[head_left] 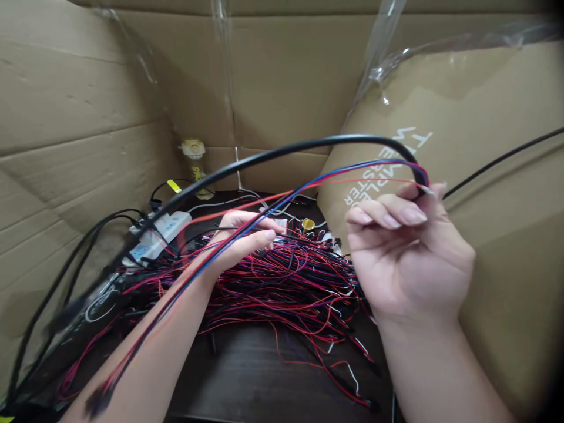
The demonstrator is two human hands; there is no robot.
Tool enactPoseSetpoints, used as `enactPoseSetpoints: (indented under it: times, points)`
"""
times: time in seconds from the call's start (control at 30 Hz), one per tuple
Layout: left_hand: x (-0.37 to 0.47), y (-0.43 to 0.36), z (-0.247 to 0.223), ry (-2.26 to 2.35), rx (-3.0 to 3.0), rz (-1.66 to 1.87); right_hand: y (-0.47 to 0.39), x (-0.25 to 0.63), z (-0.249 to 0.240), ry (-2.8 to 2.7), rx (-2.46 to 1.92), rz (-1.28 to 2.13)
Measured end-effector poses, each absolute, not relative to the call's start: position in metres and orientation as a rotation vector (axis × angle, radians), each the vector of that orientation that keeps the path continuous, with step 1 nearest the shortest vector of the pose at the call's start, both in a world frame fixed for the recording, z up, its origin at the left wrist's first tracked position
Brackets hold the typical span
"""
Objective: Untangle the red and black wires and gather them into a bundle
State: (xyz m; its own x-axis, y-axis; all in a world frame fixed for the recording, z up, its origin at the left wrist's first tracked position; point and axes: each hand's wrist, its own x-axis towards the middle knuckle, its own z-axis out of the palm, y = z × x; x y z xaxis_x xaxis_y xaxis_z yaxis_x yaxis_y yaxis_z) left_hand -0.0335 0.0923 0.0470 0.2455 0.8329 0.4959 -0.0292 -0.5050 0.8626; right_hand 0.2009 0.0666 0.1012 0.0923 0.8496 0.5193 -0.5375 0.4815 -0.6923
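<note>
My right hand (405, 247) is raised at the right, its fingers closed round the end of a thick black cable (308, 141) and thin red and blue wires (304, 187). These arch left across the view, and the wires pass over my left forearm. Lower and further left, my left hand (249, 235) is at the back of a large heap of red, black and blue wires (273, 282). Its thumb and forefinger are pinched near a small white piece (280, 225); what they grip is too small to make out.
A white power strip (161, 235) with black plugs stands left of the heap. Cardboard walls (282, 70) with clear tape surround the dark table (247, 370). A round yellow object (308, 225) is behind the heap. Another black cable (502, 158) runs off right.
</note>
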Motion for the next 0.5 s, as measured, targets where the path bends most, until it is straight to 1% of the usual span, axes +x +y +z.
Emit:
enactPoseSetpoints:
  times: [0.1, 0.2, 0.33, 0.5]
  points:
    - [-0.034, 0.097, 0.036, 0.679, 1.647, 1.344, 0.061, 0.188, 0.109, -1.202, -0.453, 0.950]
    - [-0.030, 0.099, 0.032, 0.608, 1.580, 1.335, 0.060, 0.175, 0.105, -1.262, -0.489, 0.868]
    - [-0.016, 0.094, 0.037, 0.466, 1.449, 1.385, 0.065, 0.177, 0.096, -1.278, -0.525, 0.829]
    - [-0.005, 0.084, 0.048, 0.426, 1.317, 1.365, 0.065, 0.196, 0.105, -1.265, -0.588, 0.786]
